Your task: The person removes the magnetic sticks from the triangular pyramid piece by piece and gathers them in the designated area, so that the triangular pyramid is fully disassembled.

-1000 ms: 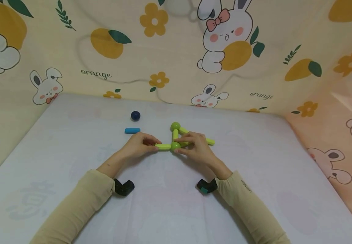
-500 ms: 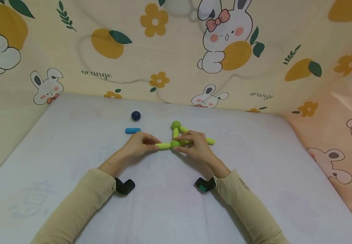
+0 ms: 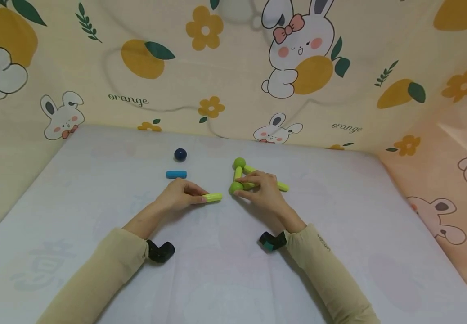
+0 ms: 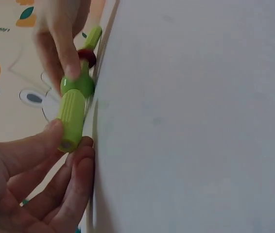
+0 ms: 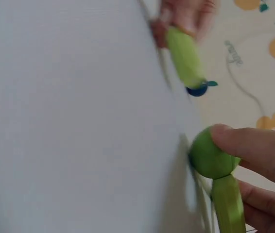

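Between thumb and fingers my left hand pinches a yellow-green magnetic rod, its free end pointing right, apart from the near green ball. My right hand pinches that ball, thumb on its side in the right wrist view. Joined to the ball are a short rod leading to a far green ball and another rod running under the right hand. A further rod sticks out past that hand. Beyond the ball, the left wrist view shows a dark red round piece, partly hidden.
A dark blue ball and a blue rod lie on the white tabletop, behind the left hand. Black devices sit at both sleeve cuffs. A printed cloth stands behind and beside the table.
The left hand's rod has come off the near green ball and shifted slightly left and toward the person. The ball frame has moved a little right and away with the right hand.
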Action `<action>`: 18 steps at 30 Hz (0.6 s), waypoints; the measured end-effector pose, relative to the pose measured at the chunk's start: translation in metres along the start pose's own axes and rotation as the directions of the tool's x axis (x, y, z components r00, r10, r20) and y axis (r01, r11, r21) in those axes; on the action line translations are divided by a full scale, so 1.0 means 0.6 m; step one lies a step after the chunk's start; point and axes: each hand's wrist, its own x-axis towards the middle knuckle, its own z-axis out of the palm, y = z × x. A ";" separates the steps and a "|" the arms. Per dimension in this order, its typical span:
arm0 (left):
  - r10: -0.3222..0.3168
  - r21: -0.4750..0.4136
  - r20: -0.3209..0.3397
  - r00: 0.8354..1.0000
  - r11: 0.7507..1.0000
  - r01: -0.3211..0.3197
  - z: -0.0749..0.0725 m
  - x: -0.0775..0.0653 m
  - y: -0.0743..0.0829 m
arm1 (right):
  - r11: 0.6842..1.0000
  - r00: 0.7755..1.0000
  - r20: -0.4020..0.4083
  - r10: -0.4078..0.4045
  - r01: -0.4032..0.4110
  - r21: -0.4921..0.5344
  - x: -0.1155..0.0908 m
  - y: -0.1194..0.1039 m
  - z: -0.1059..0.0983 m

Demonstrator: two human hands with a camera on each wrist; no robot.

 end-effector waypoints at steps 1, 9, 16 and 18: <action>-0.017 -0.003 0.000 1.000 1.000 0.017 -0.004 -0.003 -0.004 | 1.000 1.000 -0.002 0.009 -0.009 0.003 0.000 0.002 -0.002; -0.012 -0.008 -0.023 1.000 1.000 0.012 -0.033 -0.019 -0.032 | 1.000 1.000 -0.016 -0.002 0.003 0.020 -0.008 0.009 -0.007; -0.030 -0.050 -0.057 0.998 0.998 0.027 -0.069 -0.030 -0.051 | 0.999 1.000 -0.014 -0.004 0.004 0.035 -0.010 0.010 -0.007; -0.052 -0.062 -0.074 0.996 0.997 0.048 -0.079 -0.031 -0.057 | 0.999 1.000 -0.011 -0.004 0.005 0.037 -0.011 0.011 -0.007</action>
